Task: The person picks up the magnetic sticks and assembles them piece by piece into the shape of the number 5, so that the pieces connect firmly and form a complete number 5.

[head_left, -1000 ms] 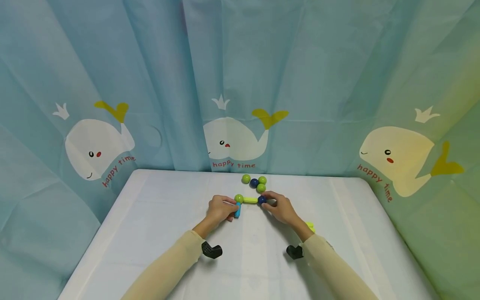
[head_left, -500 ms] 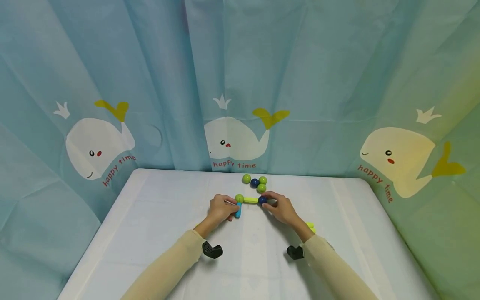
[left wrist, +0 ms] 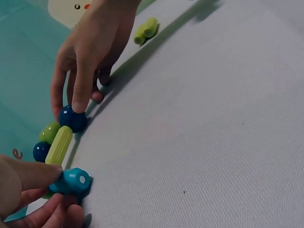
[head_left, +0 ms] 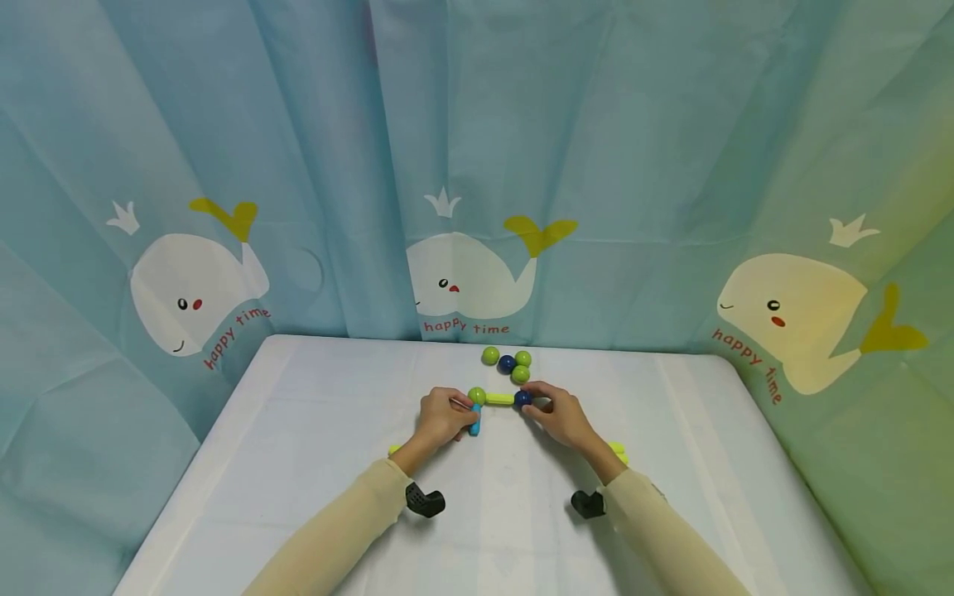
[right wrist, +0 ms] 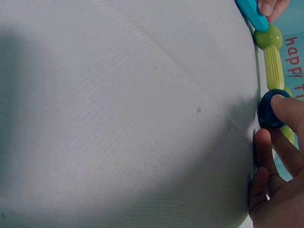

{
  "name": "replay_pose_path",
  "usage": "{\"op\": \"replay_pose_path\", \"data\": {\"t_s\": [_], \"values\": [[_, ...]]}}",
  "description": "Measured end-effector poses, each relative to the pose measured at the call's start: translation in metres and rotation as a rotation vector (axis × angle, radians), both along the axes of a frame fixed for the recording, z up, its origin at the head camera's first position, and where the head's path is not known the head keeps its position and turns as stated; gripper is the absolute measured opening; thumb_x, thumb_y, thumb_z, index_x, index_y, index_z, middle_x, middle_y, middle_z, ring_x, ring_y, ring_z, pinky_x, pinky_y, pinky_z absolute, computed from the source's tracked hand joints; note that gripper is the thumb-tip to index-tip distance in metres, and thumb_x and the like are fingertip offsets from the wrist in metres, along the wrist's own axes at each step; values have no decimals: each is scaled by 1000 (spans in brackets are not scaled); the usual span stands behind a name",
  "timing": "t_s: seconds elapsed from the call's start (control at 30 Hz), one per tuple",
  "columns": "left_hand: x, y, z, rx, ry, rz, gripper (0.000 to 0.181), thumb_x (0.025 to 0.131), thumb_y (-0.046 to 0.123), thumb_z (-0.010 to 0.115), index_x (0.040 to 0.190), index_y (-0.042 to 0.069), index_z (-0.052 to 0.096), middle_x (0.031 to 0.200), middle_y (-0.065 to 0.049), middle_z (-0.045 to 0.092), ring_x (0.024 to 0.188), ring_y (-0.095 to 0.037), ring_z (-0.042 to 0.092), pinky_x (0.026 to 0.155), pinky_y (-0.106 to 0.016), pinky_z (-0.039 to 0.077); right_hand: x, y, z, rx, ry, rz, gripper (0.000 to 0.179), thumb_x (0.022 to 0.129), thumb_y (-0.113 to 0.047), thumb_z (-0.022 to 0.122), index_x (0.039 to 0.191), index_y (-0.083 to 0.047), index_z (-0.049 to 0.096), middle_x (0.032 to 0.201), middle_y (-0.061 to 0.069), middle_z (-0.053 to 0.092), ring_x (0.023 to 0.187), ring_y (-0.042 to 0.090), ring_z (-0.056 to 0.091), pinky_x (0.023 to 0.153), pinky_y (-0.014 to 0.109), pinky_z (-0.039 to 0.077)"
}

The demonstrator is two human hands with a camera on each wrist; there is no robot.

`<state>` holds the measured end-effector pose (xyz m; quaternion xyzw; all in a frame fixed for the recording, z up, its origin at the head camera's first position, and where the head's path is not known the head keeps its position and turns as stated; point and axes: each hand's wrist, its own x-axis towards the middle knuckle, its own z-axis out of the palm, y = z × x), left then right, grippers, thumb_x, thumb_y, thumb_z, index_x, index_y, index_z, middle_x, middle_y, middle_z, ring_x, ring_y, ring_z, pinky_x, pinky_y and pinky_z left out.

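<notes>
My left hand (head_left: 445, 416) pinches a light blue toy rod (head_left: 475, 424) between thumb and fingers. In the left wrist view the rod's near end (left wrist: 81, 180) shows a pale round spot. The rod's far end meets a green ball (head_left: 477, 396), which the right wrist view shows plainly. From that ball a ribbed yellow-green rod (head_left: 500, 399) runs right to a dark blue ball (head_left: 523, 398). My right hand (head_left: 559, 416) grips this dark blue ball between thumb and fingers. Together the pieces form an L on the white table.
Behind the hands, several loose balls lie in a group: green ones (head_left: 490, 355) and a dark blue one (head_left: 507, 364). Yellow-green rods (head_left: 617, 451) lie beside my right wrist. Another yellow-green piece (head_left: 394, 449) peeks out by my left wrist. A whale-print curtain (head_left: 641, 165) hangs behind the table.
The left hand, light blue rod and green ball have shifted very slightly toward me. A yellow-green piece now shows beside the left wrist. The right hand keeps its hold on the dark blue ball.
</notes>
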<state>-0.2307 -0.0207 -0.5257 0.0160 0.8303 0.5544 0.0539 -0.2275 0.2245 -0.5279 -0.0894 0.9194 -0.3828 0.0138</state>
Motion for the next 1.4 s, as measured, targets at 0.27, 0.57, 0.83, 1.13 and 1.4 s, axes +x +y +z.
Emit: {"op": "replay_pose_path", "data": {"t_s": [0.27, 0.57, 0.83, 1.13, 1.4], "values": [[-1, 0, 3, -27, 3, -1, 19, 80, 6, 86, 94, 1, 74, 71, -1, 71, 43, -13, 57, 40, -24, 47, 0, 1, 1, -13, 3, 1, 39, 97, -13, 72, 135, -8, 65, 129, 15, 69, 85, 19, 64, 71, 32, 53], [-10, -7, 10, -189, 119, 13, 21, 81, 19, 88, 92, 7, 74, 73, 1, 69, 69, -14, 61, 64, -30, 50, 2, 1, 1, -7, -32, -31, 41, 97, -14, 72, 137, -11, 63, 130, 13, 68, 89, 19, 64, 77, 35, 55], [-31, -7, 17, -246, 196, -5, 28, 86, 23, 85, 103, 5, 74, 82, -3, 70, 89, -26, 61, 79, -43, 49, 4, 0, 3, -17, -24, -29, 40, 97, -14, 72, 136, -11, 64, 130, 13, 68, 91, 20, 66, 80, 38, 56], [-63, -8, 18, -245, 330, -179, 39, 92, 21, 79, 126, 4, 69, 115, -17, 72, 97, -33, 68, 87, -47, 54, 5, -2, 0, -25, -26, -38, 38, 96, -15, 73, 134, -13, 65, 128, 11, 69, 89, 19, 65, 78, 35, 55], [-85, 5, 21, -287, 329, -265, 41, 96, 17, 74, 134, 8, 65, 132, -19, 65, 116, -35, 64, 96, -49, 53, 4, -1, -1, -21, -12, -45, 38, 96, -15, 74, 133, -13, 66, 127, 10, 70, 87, 17, 64, 74, 33, 54]]}}
